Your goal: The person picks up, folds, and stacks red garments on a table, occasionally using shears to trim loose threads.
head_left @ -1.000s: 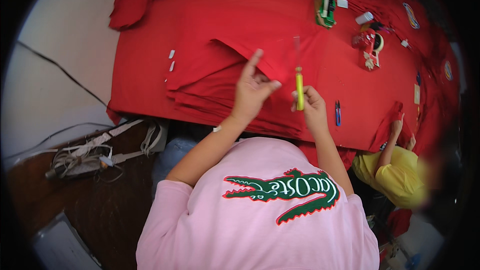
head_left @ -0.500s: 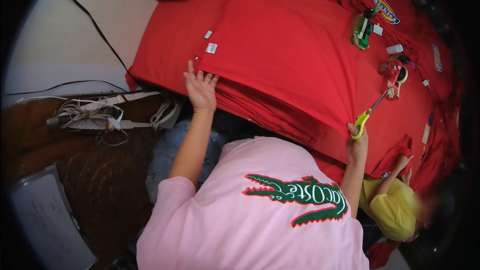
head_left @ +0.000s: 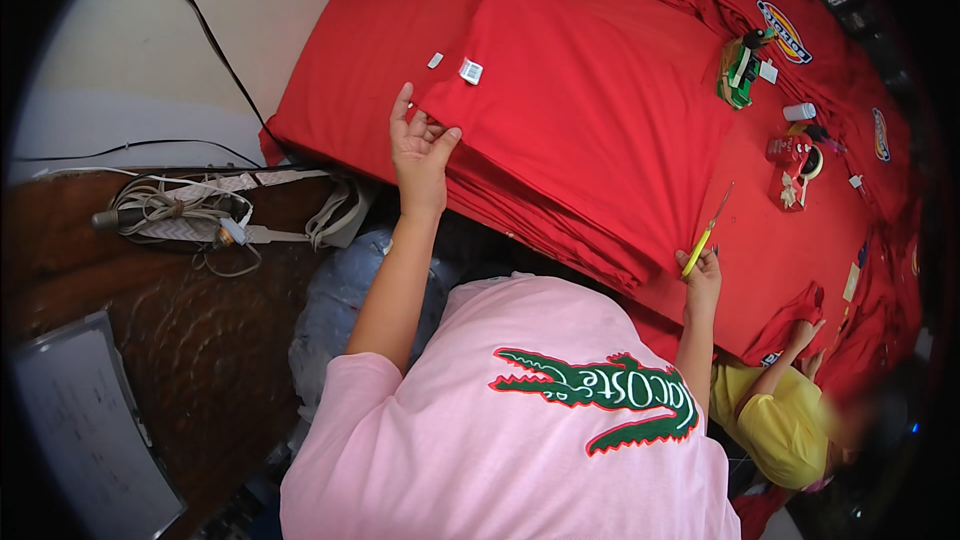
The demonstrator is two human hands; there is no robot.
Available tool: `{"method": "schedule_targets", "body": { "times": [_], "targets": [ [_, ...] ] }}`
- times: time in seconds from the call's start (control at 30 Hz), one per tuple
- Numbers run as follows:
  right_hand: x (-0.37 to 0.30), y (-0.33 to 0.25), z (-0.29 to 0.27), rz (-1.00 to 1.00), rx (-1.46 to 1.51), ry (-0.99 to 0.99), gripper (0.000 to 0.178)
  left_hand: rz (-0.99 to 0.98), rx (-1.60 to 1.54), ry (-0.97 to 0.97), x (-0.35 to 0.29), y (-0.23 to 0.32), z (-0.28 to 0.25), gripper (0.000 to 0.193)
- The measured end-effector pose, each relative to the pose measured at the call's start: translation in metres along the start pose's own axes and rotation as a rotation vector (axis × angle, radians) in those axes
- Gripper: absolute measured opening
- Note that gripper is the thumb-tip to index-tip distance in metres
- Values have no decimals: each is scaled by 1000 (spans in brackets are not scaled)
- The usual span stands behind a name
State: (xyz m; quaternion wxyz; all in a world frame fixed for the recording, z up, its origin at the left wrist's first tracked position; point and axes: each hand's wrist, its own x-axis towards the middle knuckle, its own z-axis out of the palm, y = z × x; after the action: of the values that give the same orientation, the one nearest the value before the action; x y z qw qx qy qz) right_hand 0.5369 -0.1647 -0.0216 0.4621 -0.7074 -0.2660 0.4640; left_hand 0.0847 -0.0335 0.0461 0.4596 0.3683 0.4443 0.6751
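A red folded garment (head_left: 600, 90) lies on top of a stack of similar red cloth, with a small white barcode tag (head_left: 470, 71) near its left corner. My left hand (head_left: 421, 155) is at that corner, thumb and curled fingers closed on the edge, index finger pointing away. Yellow-handled scissors (head_left: 697, 250) stick up from my right hand (head_left: 704, 285), blades pointing away from me. The same hand is at the garment's near right corner; whether it also pinches the cloth is hard to make out.
A red-covered table (head_left: 335, 70) holds a green holder (head_left: 738, 75), a white spool (head_left: 799, 112), a red box with tape (head_left: 790, 170) and more red garments. A co-worker in a yellow shirt (head_left: 775, 420) handles red cloth at right. Coiled cables (head_left: 180, 215) lie at left.
My left hand has turned from open palm-up to closed on the garment's corner, which has shifted slightly. My right hand has moved a little left and nearer, tilting the scissors more upright.
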Motion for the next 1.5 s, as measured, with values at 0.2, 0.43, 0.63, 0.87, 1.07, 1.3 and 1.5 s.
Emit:
{"method": "schedule_targets", "body": {
  "times": [0.2,0.43,0.63,0.87,1.07,1.3,1.5],
  "targets": [
    [-1,1,3,0,18,-6,25,46,38,-133,5,18,14,88],
    [8,24,-9,-403,-551,177,26,-14,57,-291,11,11,31,80],
    [-19,-87,90,-564,-691,-54,33,66,188,-299,18,-29,48,64],
    [-24,-150,173,-795,-835,-255,40,-40,-17,-311,19,-16,75,70],
    [-9,-151,189,-812,-811,-337,40,16,-5,-283,18,-12,78,86],
    [-12,-144,193,-817,-810,-350,40,55,33,-254,17,-15,73,93],
    [-9,-148,197,-784,-783,-361,39,39,71,-272,15,-16,75,96]
  ]
}}
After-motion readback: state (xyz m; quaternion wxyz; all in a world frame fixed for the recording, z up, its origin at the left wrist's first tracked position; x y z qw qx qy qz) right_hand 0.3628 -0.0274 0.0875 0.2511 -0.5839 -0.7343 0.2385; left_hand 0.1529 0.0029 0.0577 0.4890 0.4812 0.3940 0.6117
